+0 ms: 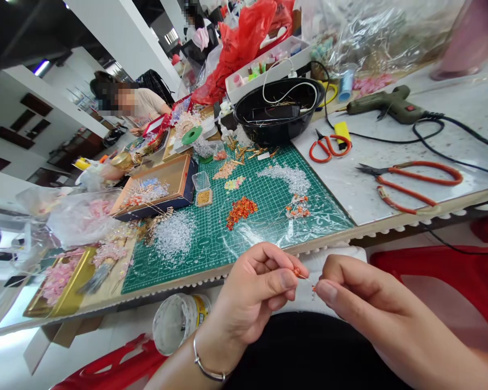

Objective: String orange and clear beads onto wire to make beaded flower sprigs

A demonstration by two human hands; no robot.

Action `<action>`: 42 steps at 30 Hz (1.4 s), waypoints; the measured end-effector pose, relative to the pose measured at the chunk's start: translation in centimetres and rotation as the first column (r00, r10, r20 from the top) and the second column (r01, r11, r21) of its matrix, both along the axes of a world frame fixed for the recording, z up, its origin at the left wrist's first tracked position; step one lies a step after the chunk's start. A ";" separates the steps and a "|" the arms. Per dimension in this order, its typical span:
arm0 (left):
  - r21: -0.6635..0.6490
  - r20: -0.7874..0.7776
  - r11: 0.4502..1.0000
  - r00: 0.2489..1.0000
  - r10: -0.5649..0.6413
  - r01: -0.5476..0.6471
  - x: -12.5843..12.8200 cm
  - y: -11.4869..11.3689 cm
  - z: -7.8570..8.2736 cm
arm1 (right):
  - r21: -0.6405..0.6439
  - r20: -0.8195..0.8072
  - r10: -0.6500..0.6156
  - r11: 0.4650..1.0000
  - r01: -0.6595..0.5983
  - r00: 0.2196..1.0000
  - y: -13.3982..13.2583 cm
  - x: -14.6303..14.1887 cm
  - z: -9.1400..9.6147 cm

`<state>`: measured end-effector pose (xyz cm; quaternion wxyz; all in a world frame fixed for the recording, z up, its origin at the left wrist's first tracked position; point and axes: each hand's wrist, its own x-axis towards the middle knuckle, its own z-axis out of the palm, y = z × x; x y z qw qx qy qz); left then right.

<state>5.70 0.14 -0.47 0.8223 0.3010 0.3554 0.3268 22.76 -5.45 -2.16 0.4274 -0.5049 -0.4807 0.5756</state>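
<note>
Just in front of the table edge, my left hand (260,292) pinches a small orange bead (296,272) between thumb and forefinger. A thin wire end seems to stick out from it. Close by on the right, my right hand (353,292) is closed, thumb against forefinger, on a tiny orange bead piece (314,289) with clear bits hanging below; most of it is hidden. Beyond the hands, a green cutting mat (211,246) carries a pile of orange beads (242,212), clear beads (174,235) and a few orange-and-clear clusters (297,207).
Orange-handled pliers (415,181), small scissors (329,149) and a glue gun (394,105) lie at right. A black bowl (278,127) stands behind the mat, a shallow box (158,187) at left. Below is a white bucket (179,325). Another person (146,105) sits across the table.
</note>
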 end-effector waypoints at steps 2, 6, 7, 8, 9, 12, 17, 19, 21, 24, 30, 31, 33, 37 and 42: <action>0.010 0.004 1.000 1.000 -0.002 0.002 0.0 -0.1 0.0 | 0.000 0.003 0.009 1.000 -0.009 1.000 -0.1 0.1 -0.1; 0.086 -0.029 0.996 1.000 -0.003 0.006 -0.3 -0.3 0.0 | -0.014 0.036 0.031 0.999 -0.030 0.999 -0.2 0.1 -0.2; 0.119 -0.050 0.993 0.999 -0.004 0.010 -0.4 -0.4 -0.1 | -0.024 0.032 0.041 0.999 -0.041 0.999 -0.1 0.0 -0.2; 0.155 -0.077 0.988 0.997 -0.010 0.022 -0.6 -0.4 -0.1 | -0.034 0.020 0.053 0.998 -0.052 0.998 -0.1 -0.1 -0.2; 0.195 -0.116 0.980 0.993 -0.019 0.042 -0.7 -0.5 -0.1 | -0.043 0.003 0.069 0.997 -0.069 0.998 0.0 -0.2 -0.2; 0.351 -0.264 0.926 0.964 -0.044 0.138 -1.3 -0.5 0.3 | -0.055 -0.055 0.113 0.992 -0.116 0.992 0.4 -0.3 -0.1; 0.651 -0.462 0.702 0.885 0.064 0.289 -2.2 0.1 1.4 | -0.167 -0.129 0.181 0.965 -0.202 0.975 0.8 -0.3 -1.0; 0.715 -0.514 0.609 0.848 0.126 0.343 -2.4 0.4 1.7 | -0.193 -0.168 0.214 0.950 -0.245 0.962 1.0 -0.3 -1.4; 0.776 -0.521 0.514 0.831 0.195 0.366 -2.6 0.6 1.7 | -0.195 -0.193 0.238 0.942 -0.275 0.952 1.2 -0.5 -1.7; 0.826 -0.510 0.413 0.821 0.257 0.383 -2.8 1.0 1.6 | -0.202 -0.215 0.255 0.933 -0.298 0.943 1.6 -0.7 -1.8; 0.820 -0.525 0.386 0.826 0.208 0.424 -3.2 2.2 1.3 | -0.220 -0.259 0.266 0.920 -0.324 0.929 2.0 -0.7 -2.6; 0.818 -0.529 0.383 0.823 0.208 0.429 -3.3 2.3 1.3 | -0.214 -0.251 0.263 0.924 -0.319 0.932 2.1 -0.7 -2.7; 0.819 -0.537 0.369 0.814 0.223 0.439 -3.4 2.5 1.3 | -0.189 -0.203 0.250 0.939 -0.289 0.947 2.2 -0.8 -2.7; 0.814 -0.549 0.371 0.801 0.238 0.448 -3.7 2.9 1.5 | -0.111 -0.117 0.242 0.961 -0.255 0.963 2.8 -1.1 -2.2; 0.795 -0.547 0.421 0.816 0.187 0.437 -3.7 3.3 1.4 | -0.064 -0.153 0.224 0.970 -0.236 0.963 3.5 -1.4 -2.3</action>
